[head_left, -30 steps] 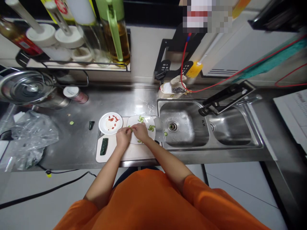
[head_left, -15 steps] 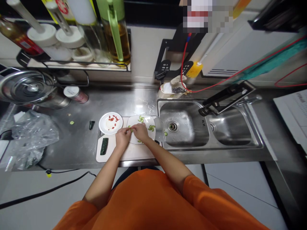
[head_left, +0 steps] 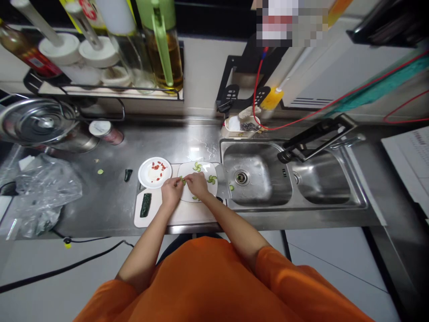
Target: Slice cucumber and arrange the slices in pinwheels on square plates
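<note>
My left hand (head_left: 172, 191) and my right hand (head_left: 197, 184) meet over the left edge of a white plate (head_left: 205, 197). Their fingertips are pinched together at green cucumber slices (head_left: 182, 179), which the fingers partly cover. Fanned clusters of cucumber slices (head_left: 212, 179) lie around the plate's edge. Just left of my left hand, a round white dish (head_left: 142, 175) holds small red pieces (head_left: 156, 167). A dark green cucumber chunk (head_left: 145, 205) rests on the white cutting board (head_left: 191, 214) under the plate.
To the right is a double steel sink (head_left: 258, 197) with a black faucet (head_left: 291, 150). Left on the counter are a cucumber end (head_left: 128, 175), a plastic bag (head_left: 47, 183), a lidded pot (head_left: 40, 123) and a canister (head_left: 106, 132). A seasoning rack (head_left: 134, 91) hangs above.
Both hands stay at the same spot on the plate's left edge. Their fingertips have shifted only slightly around the cucumber slices.
</note>
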A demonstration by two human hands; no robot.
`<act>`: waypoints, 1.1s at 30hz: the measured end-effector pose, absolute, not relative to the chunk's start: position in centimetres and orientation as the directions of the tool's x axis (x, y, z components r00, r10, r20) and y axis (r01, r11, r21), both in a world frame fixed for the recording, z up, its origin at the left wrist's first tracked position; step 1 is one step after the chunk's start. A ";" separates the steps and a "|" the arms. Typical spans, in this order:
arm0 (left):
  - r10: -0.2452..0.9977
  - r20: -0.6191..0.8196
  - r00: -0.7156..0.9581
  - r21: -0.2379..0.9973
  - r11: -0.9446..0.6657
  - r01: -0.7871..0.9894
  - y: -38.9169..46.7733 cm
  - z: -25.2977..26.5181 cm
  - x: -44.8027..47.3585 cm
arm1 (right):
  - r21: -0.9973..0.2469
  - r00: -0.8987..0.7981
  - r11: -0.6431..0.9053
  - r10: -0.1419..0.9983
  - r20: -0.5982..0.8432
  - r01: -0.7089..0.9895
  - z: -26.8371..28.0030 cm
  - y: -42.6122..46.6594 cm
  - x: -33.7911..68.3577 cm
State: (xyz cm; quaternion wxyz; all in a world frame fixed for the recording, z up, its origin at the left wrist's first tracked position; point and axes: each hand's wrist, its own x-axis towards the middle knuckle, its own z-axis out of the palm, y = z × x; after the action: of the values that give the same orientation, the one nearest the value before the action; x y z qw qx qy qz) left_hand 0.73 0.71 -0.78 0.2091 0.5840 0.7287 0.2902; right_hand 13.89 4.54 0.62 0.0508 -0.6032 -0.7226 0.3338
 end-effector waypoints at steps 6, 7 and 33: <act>0.967 0.049 -0.249 0.667 0.154 0.729 0.4 -0.9 0.0 | -0.438 -0.233 0.061 0.907 -0.351 0.897 1.5 5.3 14.0; 0.967 0.050 -0.251 0.664 0.156 0.731 0.3 -0.9 -0.2 | -0.427 -0.240 0.074 0.905 -0.351 0.901 1.6 5.5 14.0; 0.977 0.158 -0.146 0.681 0.000 0.732 0.4 -1.5 -0.1 | -0.650 -0.054 -0.284 0.892 -0.449 0.705 0.7 5.3 13.0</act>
State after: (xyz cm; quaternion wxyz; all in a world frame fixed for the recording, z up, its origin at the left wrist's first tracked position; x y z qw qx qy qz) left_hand -0.15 0.43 -1.48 0.1859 0.6263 0.6822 0.3283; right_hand 13.04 5.35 0.68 0.1099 -0.6790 -0.5881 0.4255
